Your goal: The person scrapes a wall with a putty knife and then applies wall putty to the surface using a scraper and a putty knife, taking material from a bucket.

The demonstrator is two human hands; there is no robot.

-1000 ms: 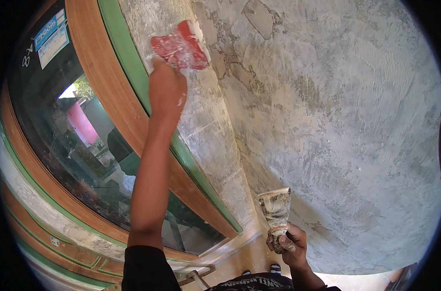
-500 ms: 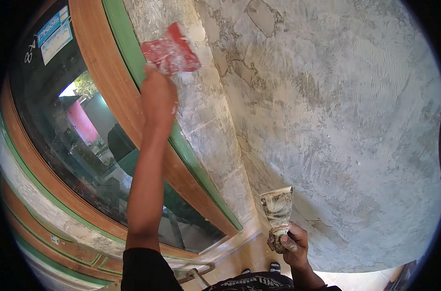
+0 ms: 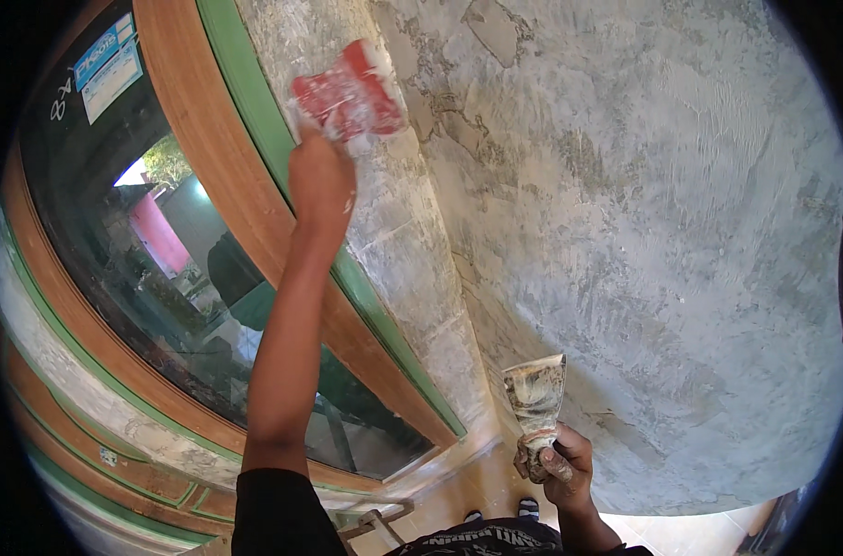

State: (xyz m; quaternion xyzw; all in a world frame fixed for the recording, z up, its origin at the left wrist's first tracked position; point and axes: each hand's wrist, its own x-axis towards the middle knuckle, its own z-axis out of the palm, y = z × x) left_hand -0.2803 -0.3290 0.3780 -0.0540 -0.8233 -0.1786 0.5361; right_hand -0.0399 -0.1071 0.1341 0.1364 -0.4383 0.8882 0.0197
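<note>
Shifted slightly toward three o'clock since the earlier frame, red scraper (image 3: 354,94) at eleven o'clock, near edge pinched in the closed left hand (image 3: 323,181), right hand (image 3: 567,465) at five o'clock, fingers wrapped round a smeared putty knife (image 3: 536,397), window (image 3: 199,296) at nine.

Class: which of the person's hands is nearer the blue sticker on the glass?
Left. The left hand, holding the red spreader, is right of and below the sticker; the right hand, holding the scraper, is farther right and much lower.
</note>
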